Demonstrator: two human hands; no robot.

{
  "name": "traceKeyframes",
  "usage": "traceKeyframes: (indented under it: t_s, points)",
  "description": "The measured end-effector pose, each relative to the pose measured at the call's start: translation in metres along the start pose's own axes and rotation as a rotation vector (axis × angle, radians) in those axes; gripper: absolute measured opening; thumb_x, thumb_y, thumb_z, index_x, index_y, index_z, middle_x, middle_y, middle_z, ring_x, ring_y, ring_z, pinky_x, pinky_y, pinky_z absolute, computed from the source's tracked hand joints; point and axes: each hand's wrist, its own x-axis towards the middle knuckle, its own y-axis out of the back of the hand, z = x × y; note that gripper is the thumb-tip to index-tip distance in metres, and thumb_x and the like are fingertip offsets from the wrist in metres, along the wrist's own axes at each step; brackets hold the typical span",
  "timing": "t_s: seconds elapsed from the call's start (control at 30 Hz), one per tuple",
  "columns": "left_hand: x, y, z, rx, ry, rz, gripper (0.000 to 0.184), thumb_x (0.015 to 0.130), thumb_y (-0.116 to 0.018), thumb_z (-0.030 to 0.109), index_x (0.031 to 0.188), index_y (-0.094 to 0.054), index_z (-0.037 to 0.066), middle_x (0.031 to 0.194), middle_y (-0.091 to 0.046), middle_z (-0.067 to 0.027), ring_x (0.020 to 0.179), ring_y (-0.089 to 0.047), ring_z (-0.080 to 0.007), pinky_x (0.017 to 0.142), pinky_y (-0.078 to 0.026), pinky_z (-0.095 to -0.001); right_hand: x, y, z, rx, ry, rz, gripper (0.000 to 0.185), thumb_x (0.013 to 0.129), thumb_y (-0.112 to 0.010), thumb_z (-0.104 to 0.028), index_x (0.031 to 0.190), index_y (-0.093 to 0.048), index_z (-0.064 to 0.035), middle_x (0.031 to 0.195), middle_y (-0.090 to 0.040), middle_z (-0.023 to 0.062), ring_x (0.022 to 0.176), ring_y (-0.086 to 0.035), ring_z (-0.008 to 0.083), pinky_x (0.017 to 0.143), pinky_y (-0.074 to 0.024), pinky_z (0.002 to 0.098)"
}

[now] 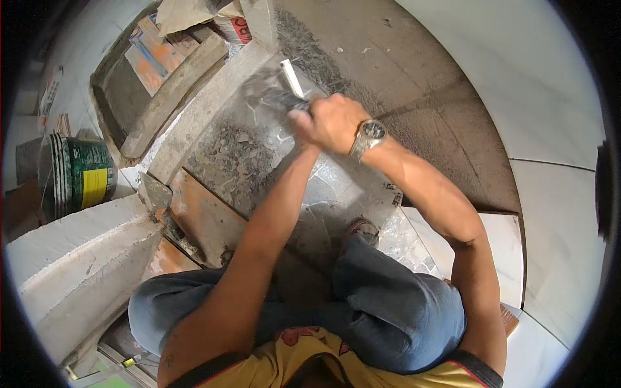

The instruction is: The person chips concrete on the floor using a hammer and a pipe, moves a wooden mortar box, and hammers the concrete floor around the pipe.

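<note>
Both hands meet in front of me over the grey, dusty floor. My right hand, with a metal watch on its wrist, is closed around the black handle of a tool. The tool's grey head is smeared by motion, so its kind is unclear. My left hand is pressed against the right one at the handle. It looks closed there too, though most of its fingers are hidden. A narrow white strip lies just beyond the tool. Broken rubble covers the floor to the left.
A trowel rests on a low ledge at left, near a green bucket. A mortar trough with a wooden board stands farther back. Large white tiles line the right side. A shoe shows below my hands.
</note>
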Motion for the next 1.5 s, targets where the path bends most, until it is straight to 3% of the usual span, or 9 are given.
traceKeyframes:
  t_s: [0.2, 0.47, 0.63, 0.73, 0.93, 1.03, 1.13, 1.37, 1.5]
  points:
    - [-0.035, 0.008, 0.012, -0.300, -0.019, 0.172, 0.044, 0.089, -0.068, 0.039, 0.108, -0.053, 0.003, 0.116, -0.062, -0.0184, 0.107, -0.061, -0.0323, 0.090, -0.047, -0.0450, -0.039, 0.010, -0.056, 0.000, 0.450, 0.271, 0.057, 0.094, -0.051, -0.056, 0.079, -0.062, -0.0029, 0.061, -0.063, 0.0207, 0.057, -0.065, 0.0376, 0.059, -0.0564, 0.0460]
    - [0.004, -0.010, -0.010, -0.061, -0.103, 0.209, 0.039, 0.088, -0.070, 0.038, 0.099, -0.057, 0.002, 0.107, -0.065, -0.0189, 0.100, -0.063, -0.0359, 0.086, -0.048, -0.0453, -0.011, 0.007, -0.021, -0.004, 0.007, 0.016, 0.060, 0.093, -0.052, -0.056, 0.085, -0.068, 0.0008, 0.072, -0.068, 0.0209, 0.068, -0.069, 0.0378, 0.067, -0.0573, 0.0463]
    - [-0.020, 0.004, 0.008, -0.187, -0.063, 0.215, 0.039, 0.088, -0.069, 0.039, 0.097, -0.057, 0.003, 0.107, -0.065, -0.0194, 0.099, -0.063, -0.0378, 0.087, -0.047, -0.0458, -0.036, 0.026, -0.063, -0.013, 0.515, 0.236, 0.064, 0.093, -0.053, -0.060, 0.086, -0.069, 0.0019, 0.062, -0.063, 0.0233, 0.061, -0.068, 0.0391, 0.057, -0.0558, 0.0463]
    - [0.006, -0.013, -0.011, -0.007, -0.090, 0.201, 0.040, 0.089, -0.068, 0.040, 0.097, -0.057, 0.003, 0.107, -0.065, -0.0197, 0.099, -0.063, -0.0389, 0.087, -0.047, -0.0462, 0.012, -0.003, 0.000, -0.008, -0.030, 0.020, 0.067, 0.093, -0.052, -0.060, 0.081, -0.069, 0.0033, 0.065, -0.064, 0.0255, 0.064, -0.069, 0.0413, 0.057, -0.0558, 0.0470]
    - [-0.002, -0.012, -0.014, -0.114, -0.078, 0.216, 0.047, 0.089, -0.064, 0.048, 0.103, -0.055, 0.004, 0.105, -0.064, -0.0189, 0.099, -0.062, -0.0389, 0.089, -0.047, -0.0470, -0.025, 0.011, -0.040, 0.058, 0.136, 0.177, 0.070, 0.093, -0.050, -0.061, 0.074, -0.067, 0.0037, 0.067, -0.065, 0.0255, 0.067, -0.068, 0.0422, 0.062, -0.0559, 0.0481]
    - [-0.016, -0.006, -0.003, -0.169, -0.056, 0.231, 0.053, 0.089, -0.061, 0.054, 0.108, -0.053, 0.005, 0.104, -0.063, -0.0183, 0.099, -0.061, -0.0384, 0.090, -0.046, -0.0475, -0.040, 0.026, -0.055, -0.069, 0.419, 0.281, 0.068, 0.093, -0.050, -0.062, 0.078, -0.067, 0.0026, 0.069, -0.066, 0.0259, 0.068, -0.068, 0.0426, 0.062, -0.0557, 0.0486]
    - [-0.003, -0.009, -0.005, -0.052, -0.039, 0.240, 0.059, 0.089, -0.058, 0.060, 0.113, -0.051, 0.006, 0.102, -0.062, -0.0176, 0.099, -0.060, -0.0379, 0.092, -0.046, -0.0479, -0.001, 0.001, 0.004, 0.074, 0.017, -0.043, 0.066, 0.093, -0.050, -0.062, 0.089, -0.069, 0.0006, 0.076, -0.066, 0.0274, 0.071, -0.069, 0.0425, 0.065, -0.0560, 0.0492]
    - [0.003, -0.014, -0.020, 0.005, -0.122, 0.283, 0.059, 0.087, -0.062, 0.051, 0.117, -0.048, 0.002, 0.100, -0.063, -0.0219, 0.100, -0.061, -0.0448, 0.089, -0.047, -0.0523, -0.029, -0.034, 0.005, 0.067, 0.117, 0.141, 0.067, 0.094, -0.050, -0.059, 0.135, -0.055, -0.0063, 0.081, -0.068, 0.0281, 0.071, -0.068, 0.0430, 0.067, -0.0561, 0.0503]
    - [0.000, -0.010, -0.017, 0.023, -0.136, 0.301, 0.056, 0.087, -0.064, 0.043, 0.117, -0.048, -0.001, 0.096, -0.064, -0.0232, 0.098, -0.062, -0.0465, 0.087, -0.049, -0.0532, -0.037, -0.010, -0.016, -0.038, 0.207, 0.206, 0.067, 0.094, -0.049, -0.059, 0.122, -0.063, -0.0001, 0.077, -0.066, 0.0302, 0.074, -0.068, 0.0441, 0.068, -0.0558, 0.0497]
